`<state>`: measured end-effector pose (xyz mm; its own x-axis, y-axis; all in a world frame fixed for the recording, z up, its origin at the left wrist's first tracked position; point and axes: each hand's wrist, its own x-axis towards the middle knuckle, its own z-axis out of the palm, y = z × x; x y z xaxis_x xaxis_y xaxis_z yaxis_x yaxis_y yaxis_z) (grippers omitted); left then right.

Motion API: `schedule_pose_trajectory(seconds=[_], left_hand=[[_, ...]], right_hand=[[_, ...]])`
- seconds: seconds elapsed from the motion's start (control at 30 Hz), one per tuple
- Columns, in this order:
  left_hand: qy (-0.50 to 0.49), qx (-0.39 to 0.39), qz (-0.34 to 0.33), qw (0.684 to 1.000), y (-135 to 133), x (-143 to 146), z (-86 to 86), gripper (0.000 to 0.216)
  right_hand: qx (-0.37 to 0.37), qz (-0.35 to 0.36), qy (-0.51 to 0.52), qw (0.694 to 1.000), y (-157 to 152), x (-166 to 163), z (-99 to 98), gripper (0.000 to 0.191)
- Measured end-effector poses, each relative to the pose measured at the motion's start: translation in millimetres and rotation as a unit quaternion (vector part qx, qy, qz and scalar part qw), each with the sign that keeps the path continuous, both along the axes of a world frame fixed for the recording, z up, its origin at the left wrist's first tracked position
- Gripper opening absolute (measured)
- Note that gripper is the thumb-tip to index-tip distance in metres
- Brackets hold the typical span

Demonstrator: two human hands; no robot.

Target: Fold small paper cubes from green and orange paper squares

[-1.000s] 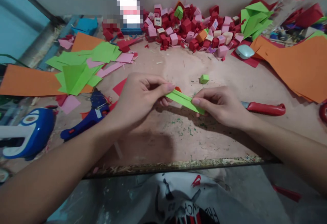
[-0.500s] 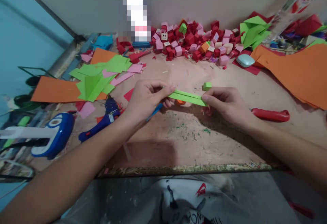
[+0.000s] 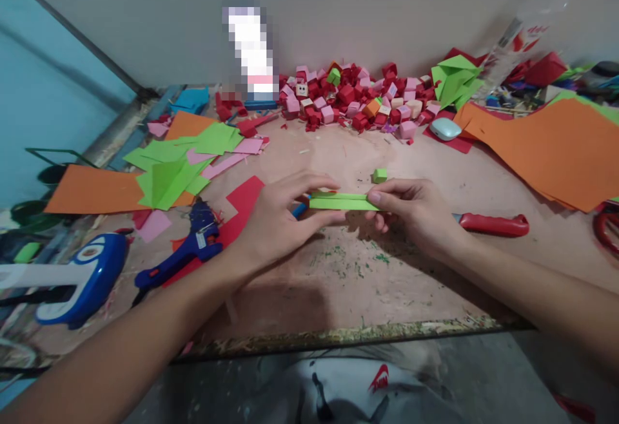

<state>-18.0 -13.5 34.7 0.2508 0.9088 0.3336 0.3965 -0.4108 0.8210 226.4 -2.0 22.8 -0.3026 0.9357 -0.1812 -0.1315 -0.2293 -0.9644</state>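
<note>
My right hand (image 3: 420, 210) pinches the right end of a folded light-green paper strip (image 3: 342, 203), which lies nearly level above the table. Around the strip's left end my left hand (image 3: 285, 211) is spread, thumb below and fingers above, and seems not to grip it. A blue stick-like thing (image 3: 300, 209) shows behind the left hand, mostly covered. Just beyond my right fingertips sits a small green paper cube (image 3: 380, 175). To the right of that hand lies a red-handled tool (image 3: 494, 224), its other end hidden behind the hand.
A blue glue gun (image 3: 186, 250) and red paper (image 3: 245, 200) lie left. Green sheets (image 3: 167, 179) and orange sheets (image 3: 546, 153) flank the work area. Many red and pink cubes (image 3: 345, 95) line the wall beside a blurred upright screen (image 3: 251, 50). Red scissor handles (image 3: 604, 227) show far right.
My left hand has loosened its pinch on the strip's left end, its thumb and fingers now apart. The strip has become more level, still held by my right hand. The view has shifted slightly.
</note>
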Motion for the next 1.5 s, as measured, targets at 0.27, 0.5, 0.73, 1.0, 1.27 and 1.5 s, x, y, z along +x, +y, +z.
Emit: schedule_pose_trajectory(seconds=[0.27, 0.5, 0.73, 1.0, 1.27, 1.5], left_hand=[[0.056, 0.075, -0.038, 0.995, 2, -4, -3.8, 0.006], [0.011, 0.019, -0.019, 1.000, -2, 1, -2.5, 0.007], [0.010, 0.016, -0.022, 1.000, -5, 3, -1.3, 0.005], [-0.059, -0.099, 0.021, 0.993, -5, 5, -1.9, 0.015], [-0.134, -0.155, 0.008, 0.979, -7, 10, -4.0, 0.012], [-0.141, -0.206, -0.017, 0.968, -4, 8, -3.7, 0.015]], right_hand=[[0.007, -0.004, -0.006, 1.000, 0, 2, -1.5, 0.031], [0.063, -0.002, -0.069, 0.996, -4, 0, 4.1, 0.028], [0.049, 0.079, -0.116, 0.989, -4, 0, 9.5, 0.031], [0.089, 0.102, -0.148, 0.980, -4, 2, 7.8, 0.025], [0.212, 0.113, -0.243, 0.940, -8, 2, 5.0, 0.022], [0.213, 0.119, -0.253, 0.936, -10, 2, 4.8, 0.015]])
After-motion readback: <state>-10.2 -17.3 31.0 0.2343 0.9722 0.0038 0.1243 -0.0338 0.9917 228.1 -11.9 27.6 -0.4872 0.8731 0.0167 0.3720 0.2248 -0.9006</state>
